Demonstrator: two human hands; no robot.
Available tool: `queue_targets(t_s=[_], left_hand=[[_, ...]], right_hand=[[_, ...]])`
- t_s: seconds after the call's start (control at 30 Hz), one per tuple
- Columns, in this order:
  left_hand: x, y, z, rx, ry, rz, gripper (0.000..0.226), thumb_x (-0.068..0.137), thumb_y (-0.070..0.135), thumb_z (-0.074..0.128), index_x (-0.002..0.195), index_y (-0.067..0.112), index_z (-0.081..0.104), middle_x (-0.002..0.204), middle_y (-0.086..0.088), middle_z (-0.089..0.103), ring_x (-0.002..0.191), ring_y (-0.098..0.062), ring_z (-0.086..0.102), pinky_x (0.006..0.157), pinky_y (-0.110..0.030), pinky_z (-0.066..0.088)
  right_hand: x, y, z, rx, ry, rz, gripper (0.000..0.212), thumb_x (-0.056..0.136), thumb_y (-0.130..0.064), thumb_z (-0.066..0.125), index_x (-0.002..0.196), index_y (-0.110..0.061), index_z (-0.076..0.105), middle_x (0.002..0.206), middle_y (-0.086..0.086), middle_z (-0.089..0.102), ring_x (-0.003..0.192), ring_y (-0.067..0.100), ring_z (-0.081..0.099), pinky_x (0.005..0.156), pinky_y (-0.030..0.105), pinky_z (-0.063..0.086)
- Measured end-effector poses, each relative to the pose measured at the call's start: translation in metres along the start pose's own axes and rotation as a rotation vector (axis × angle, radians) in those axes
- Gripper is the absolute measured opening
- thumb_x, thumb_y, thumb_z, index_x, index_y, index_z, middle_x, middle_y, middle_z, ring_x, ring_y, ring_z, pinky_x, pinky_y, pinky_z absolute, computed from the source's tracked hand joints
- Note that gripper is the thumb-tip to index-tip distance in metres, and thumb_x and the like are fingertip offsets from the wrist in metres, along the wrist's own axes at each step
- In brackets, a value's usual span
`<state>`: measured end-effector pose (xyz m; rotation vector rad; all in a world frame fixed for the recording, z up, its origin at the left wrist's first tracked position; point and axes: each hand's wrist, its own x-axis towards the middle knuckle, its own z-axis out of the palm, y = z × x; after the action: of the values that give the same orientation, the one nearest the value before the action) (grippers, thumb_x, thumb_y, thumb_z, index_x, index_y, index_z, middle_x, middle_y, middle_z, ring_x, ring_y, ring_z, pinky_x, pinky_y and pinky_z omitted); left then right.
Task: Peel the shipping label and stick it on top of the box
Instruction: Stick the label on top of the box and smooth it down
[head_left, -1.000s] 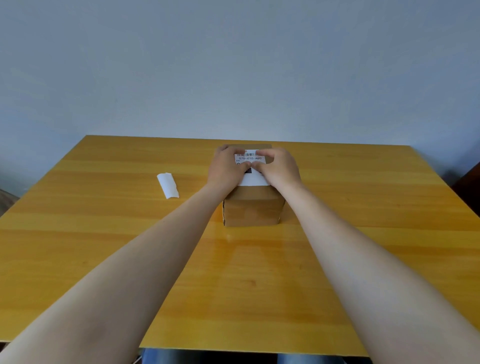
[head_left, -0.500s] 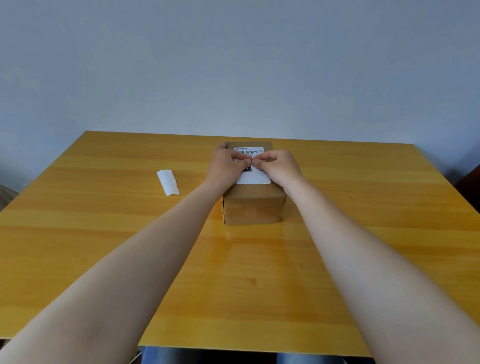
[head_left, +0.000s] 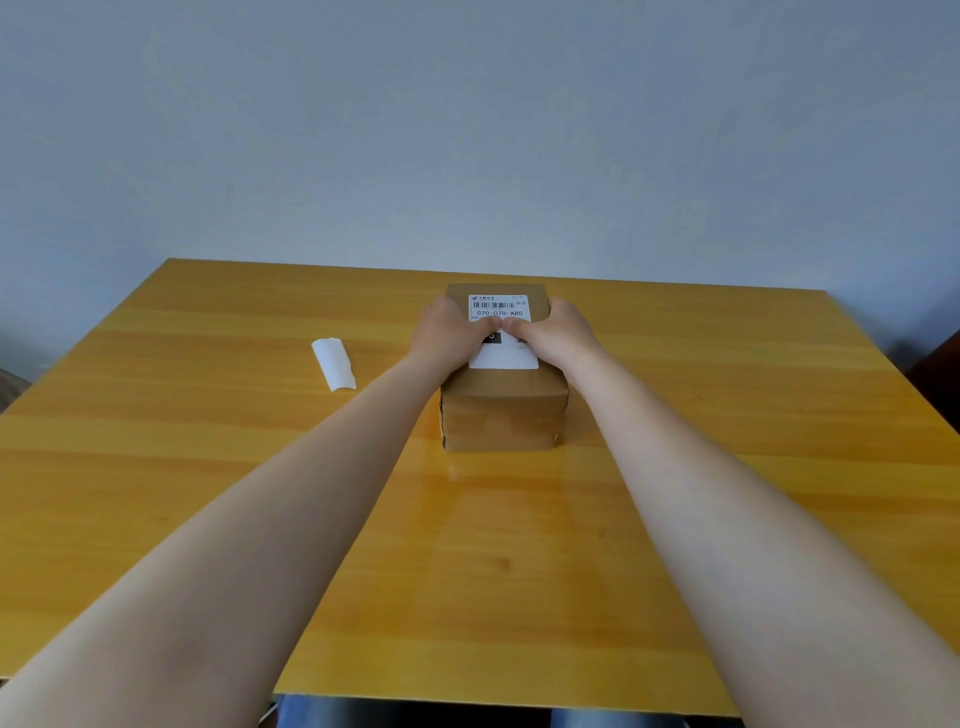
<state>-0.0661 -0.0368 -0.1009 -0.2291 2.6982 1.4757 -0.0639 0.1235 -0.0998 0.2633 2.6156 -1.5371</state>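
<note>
My left hand (head_left: 451, 332) and right hand (head_left: 555, 335) press flat, holding nothing, on the shipping label (head_left: 503, 332); thin, limp paper, best smoothed from centre across the stiff cardboard box (head_left: 501, 415).

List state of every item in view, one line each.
Label: stuck flat on box top, print up, middle hidden by hands.
Box: closed, upright on table.
Backing: peeled off, curled, lying left of box.
Left hand: pressing the label.
Right hand: pressing the label, fingertips meeting the left's.
</note>
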Motion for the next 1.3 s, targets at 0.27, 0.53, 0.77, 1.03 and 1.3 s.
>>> queue_targets(t_s=[0.27,0.53,0.77,1.03,1.3], left_hand=[[0.015,0.002,-0.001,0.124,0.023,-0.046,0.076,0.09,0.054,0.074,0.135,-0.001,0.049,0.134,-0.019,0.062,0.105,-0.032,0.066,0.062,-0.033,0.043],[0.033,0.008,0.0,0.258,0.034,-0.051,0.094,0.094,0.063,0.064,0.148,-0.005,0.029,0.14,-0.017,0.057,0.122,-0.032,0.061,0.083,-0.039,0.05],[0.047,0.009,0.0,0.159,0.024,-0.14,0.092,0.089,0.065,0.068,0.146,0.004,0.028,0.143,-0.015,0.054,0.121,-0.034,0.061,0.094,-0.044,0.054],[0.044,0.004,-0.004,0.025,0.028,-0.169,0.083,0.089,0.063,0.068,0.143,0.012,0.03,0.136,-0.015,0.058,0.112,-0.037,0.066,0.097,-0.052,0.057],[0.022,-0.003,-0.004,-0.111,-0.024,-0.118,0.112,0.055,0.07,0.079,0.141,0.008,0.045,0.139,-0.011,0.057,0.118,-0.032,0.065,0.097,-0.053,0.057]], right_hand=[[0.015,-0.001,-0.001,-0.036,0.03,0.064,0.095,0.045,-0.073,0.077,0.123,-0.019,0.067,0.111,-0.003,0.077,0.098,0.023,0.076,0.089,0.046,0.063],[0.023,-0.013,-0.006,-0.163,0.079,0.125,0.079,0.071,-0.071,0.082,0.117,-0.01,0.063,0.106,0.004,0.075,0.093,0.029,0.074,0.06,0.036,0.059],[0.027,-0.015,-0.007,-0.148,0.111,0.151,0.079,0.073,-0.076,0.074,0.119,-0.013,0.06,0.111,0.005,0.072,0.1,0.033,0.071,0.069,0.044,0.065],[0.031,-0.004,-0.009,0.032,0.078,0.174,0.059,0.087,-0.061,0.074,0.114,-0.012,0.058,0.106,0.007,0.076,0.087,0.036,0.077,0.071,0.053,0.067],[0.008,-0.004,-0.004,0.11,-0.037,0.119,0.075,0.064,-0.066,0.086,0.12,-0.019,0.067,0.111,-0.001,0.077,0.094,0.021,0.076,0.085,0.042,0.064]])
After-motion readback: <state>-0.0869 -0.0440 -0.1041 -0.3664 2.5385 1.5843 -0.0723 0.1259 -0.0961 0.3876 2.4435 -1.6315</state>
